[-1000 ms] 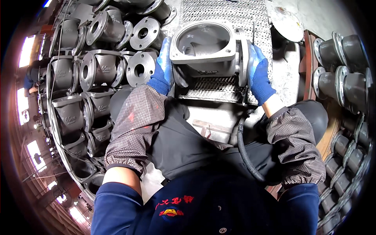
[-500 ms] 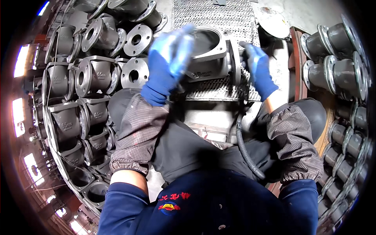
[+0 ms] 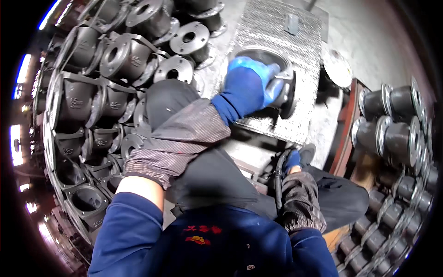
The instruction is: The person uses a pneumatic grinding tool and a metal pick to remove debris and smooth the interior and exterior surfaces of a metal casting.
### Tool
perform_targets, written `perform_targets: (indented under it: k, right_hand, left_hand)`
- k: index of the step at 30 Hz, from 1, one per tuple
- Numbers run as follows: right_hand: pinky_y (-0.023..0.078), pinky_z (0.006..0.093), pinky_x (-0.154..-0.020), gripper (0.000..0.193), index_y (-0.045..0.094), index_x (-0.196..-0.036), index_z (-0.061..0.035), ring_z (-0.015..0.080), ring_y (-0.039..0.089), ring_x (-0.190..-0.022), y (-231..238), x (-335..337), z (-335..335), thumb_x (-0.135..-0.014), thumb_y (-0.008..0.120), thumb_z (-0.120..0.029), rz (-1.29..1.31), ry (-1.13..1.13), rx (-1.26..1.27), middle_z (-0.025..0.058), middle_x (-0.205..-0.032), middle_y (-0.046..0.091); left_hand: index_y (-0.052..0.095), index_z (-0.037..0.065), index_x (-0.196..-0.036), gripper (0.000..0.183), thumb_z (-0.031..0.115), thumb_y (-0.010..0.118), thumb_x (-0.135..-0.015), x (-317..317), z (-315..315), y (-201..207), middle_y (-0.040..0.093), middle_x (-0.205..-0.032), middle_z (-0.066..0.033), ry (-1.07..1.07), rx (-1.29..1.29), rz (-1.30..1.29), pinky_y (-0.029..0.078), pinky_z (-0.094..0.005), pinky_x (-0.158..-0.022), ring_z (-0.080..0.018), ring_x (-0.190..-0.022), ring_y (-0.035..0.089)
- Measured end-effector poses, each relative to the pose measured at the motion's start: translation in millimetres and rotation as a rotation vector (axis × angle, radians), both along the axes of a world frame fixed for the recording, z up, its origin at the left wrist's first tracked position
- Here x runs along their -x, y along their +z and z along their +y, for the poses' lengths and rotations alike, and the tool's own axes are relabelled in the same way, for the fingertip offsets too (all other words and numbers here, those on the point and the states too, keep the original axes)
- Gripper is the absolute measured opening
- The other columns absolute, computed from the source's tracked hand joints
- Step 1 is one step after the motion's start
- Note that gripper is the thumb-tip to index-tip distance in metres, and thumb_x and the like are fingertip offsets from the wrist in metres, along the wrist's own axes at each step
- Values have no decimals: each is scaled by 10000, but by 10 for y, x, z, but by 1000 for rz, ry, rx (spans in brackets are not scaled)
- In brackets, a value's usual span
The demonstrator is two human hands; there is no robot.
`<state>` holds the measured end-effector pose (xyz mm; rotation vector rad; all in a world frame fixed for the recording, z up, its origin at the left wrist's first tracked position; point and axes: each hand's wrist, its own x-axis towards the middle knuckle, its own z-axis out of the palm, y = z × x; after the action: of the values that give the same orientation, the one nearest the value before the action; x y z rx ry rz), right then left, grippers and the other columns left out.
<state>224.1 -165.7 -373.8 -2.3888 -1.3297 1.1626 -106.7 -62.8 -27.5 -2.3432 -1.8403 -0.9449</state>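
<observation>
A grey flanged valve casting (image 3: 287, 98) lies on a checker-plate table (image 3: 277, 27) in front of me. My left hand (image 3: 251, 85), in a blue glove, is spread over the top of the casting and grips it, covering most of its opening. My right hand (image 3: 291, 160), also blue-gloved, is down low below the table edge. It is against the top of a black hose (image 3: 278, 182) that runs between my knees; its fingers are hidden. Both forearms wear checked sleeve covers.
Dark cast valve bodies (image 3: 115, 55) are stacked close on my left, and loose round flanges (image 3: 189, 38) lie behind them. More flanged castings (image 3: 392, 120) sit on a wooden pallet at the right. A round metal disc (image 3: 337, 67) lies beside the table, and a small metal piece (image 3: 292, 23) on it.
My right hand left the casting's right side and dropped to the hose below the table. My left hand moved from the casting's left side across its top.
</observation>
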Motion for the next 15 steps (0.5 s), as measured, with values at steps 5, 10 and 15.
perform_targets:
  k: [5, 10, 15]
  right_hand:
    - [489, 335, -697, 394, 607, -1109, -34, 196, 567, -761, -599, -1160, 523, -980, 353, -306, 858, -465, -273, 61, -913, 612]
    - [392, 321, -426, 246, 610, -712, -64, 205, 484, -471, 372, -236, 551, -853, 496, -230, 827, -622, -29, 59, -583, 528]
    - [395, 274, -471, 298, 595, -891, 15, 172, 507, -510, 1888, 176, 791, -882, 569, -281, 760, -659, -289, 97, -643, 574]
  left_hand:
    - [682, 102, -926, 284, 341, 637, -780, -214, 124, 164, 630, -678, -127, -64, -98, -78, 456, -429, -688, -305, -668, 611]
    - [686, 105, -983, 284, 320, 597, -820, 47, -48, 57, 667, -739, -113, -52, 50, -128, 469, -421, -733, -302, -715, 631]
    - [697, 84, -953, 306, 335, 527, -909, 126, -38, -7, 678, -807, -151, -144, 118, -542, 497, -360, -671, -275, -769, 667]
